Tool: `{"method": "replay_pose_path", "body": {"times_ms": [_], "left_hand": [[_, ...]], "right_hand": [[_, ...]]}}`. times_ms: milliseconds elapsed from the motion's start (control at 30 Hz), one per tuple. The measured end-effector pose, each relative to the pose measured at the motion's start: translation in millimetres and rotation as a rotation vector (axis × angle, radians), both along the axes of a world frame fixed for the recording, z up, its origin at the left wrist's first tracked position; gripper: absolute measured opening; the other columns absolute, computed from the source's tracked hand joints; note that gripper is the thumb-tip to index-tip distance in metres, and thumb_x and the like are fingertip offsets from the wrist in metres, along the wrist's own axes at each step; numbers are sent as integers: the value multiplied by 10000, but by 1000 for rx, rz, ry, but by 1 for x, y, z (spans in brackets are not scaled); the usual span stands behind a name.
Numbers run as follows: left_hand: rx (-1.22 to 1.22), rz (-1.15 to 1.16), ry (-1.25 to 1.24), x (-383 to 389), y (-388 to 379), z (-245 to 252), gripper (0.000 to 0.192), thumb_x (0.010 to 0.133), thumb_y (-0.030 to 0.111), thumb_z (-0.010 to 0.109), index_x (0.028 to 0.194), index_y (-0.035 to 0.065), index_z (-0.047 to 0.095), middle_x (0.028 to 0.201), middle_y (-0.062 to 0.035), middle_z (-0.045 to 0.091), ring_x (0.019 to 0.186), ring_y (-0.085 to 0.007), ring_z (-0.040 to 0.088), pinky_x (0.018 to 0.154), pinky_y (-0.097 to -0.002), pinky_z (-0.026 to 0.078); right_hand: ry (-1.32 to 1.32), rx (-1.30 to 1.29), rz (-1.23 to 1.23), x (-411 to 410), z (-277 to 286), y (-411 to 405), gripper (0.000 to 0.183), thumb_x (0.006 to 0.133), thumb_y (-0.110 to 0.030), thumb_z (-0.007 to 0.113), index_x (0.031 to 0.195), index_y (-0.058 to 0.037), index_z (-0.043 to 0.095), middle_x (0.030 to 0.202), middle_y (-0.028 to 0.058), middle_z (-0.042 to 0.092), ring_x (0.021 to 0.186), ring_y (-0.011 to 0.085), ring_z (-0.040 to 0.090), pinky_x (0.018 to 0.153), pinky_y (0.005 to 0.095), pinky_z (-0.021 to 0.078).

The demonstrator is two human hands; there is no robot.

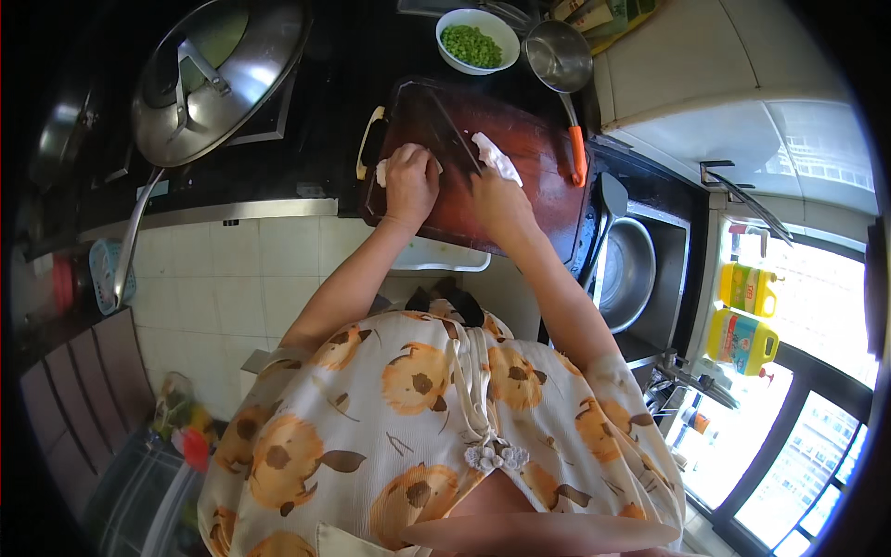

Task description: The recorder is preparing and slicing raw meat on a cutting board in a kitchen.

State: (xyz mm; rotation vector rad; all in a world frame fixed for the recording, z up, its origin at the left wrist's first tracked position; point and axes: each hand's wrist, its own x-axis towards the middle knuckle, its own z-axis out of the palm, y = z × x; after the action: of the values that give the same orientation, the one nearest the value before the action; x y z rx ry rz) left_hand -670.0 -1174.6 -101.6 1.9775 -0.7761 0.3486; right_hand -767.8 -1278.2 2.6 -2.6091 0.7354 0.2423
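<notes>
A dark red-brown cutting board (550,188) lies before me on the counter. My left hand (411,182) rests on its left part, fingers curled over a white piece (381,173) that is mostly covered. My right hand (502,202) grips a kitchen knife (452,129); its blade points away from me and to the left, and its handle is hidden in my fist. Just past my right knuckles is a second white, crumpled-looking piece (498,157). Whether the white pieces are paper or food, I cannot tell.
Beyond the board stands a white bowl of chopped green vegetable (473,46). A saucepan (557,56) extends its orange handle over the board. At right are a spatula (612,198) and a metal basin (630,275) in the sink. A lidded wok (216,90) occupies the left.
</notes>
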Motion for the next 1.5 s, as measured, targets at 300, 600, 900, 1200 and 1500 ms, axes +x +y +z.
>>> {"method": "replay_pose_path", "body": {"times_ms": [300,600,900,1200,1500], "left_hand": [[69,-23,25,-5,3,7,59,722,13,636,752,-1,586,822,-149,589,800,-343,574,721,-445,449],[215,30,-150,2,47,33,142,745,141,709,882,106,692,948,9,632,854,-229,575,751,-389,422],[192,16,-130,2,25,18,45,735,161,700,762,129,684,793,3,620,703,-237,569,597,-375,463],[228,-13,-63,2,22,21,61,773,138,690,755,84,668,783,-37,627,705,-255,595,614,-368,488],[202,0,-34,4,26,18,49,771,125,684,766,80,663,814,-49,628,728,-262,605,639,-376,497]], "right_hand": [[-121,-32,228,-11,-36,-12,348,957,-275,472,835,30,583,787,266,646,753,423,648,670,491,526],[-29,19,-45,-39,6,-8,329,954,-247,429,1043,38,568,755,278,639,747,451,639,718,527,508],[82,-29,86,-51,9,18,222,956,-218,443,946,1,479,667,252,625,675,440,644,612,522,527],[-137,-124,186,19,-41,3,217,938,-182,473,914,28,520,669,233,636,665,402,663,604,468,545],[206,-48,132,-42,13,17,263,944,-227,477,1000,30,471,698,254,636,696,430,651,614,505,527]]}}
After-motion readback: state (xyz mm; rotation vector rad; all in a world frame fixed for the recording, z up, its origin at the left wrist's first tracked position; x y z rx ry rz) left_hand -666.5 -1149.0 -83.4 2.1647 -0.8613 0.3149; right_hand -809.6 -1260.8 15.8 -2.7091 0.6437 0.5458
